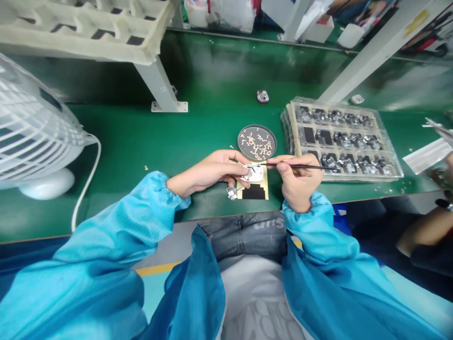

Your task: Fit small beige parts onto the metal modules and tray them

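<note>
My left hand (212, 171) is closed on a small white part (254, 173), held just above a yellowish card with black patches (255, 191) on the green bench. My right hand (296, 182) pinches dark tweezers (300, 165); their tip touches the top of the white part and the handle points right over the tray. A small metal piece (231, 192) lies by the card's left edge. Behind the hands sits a round perforated dish (256, 142) with several tiny tan pieces.
A clear plastic tray (341, 139) with rows of several metal parts lies to the right. A white fan (33, 132) with its cable stands at the left. White frame legs (161, 85) rise behind. Another person's arm (424, 231) shows at the right edge.
</note>
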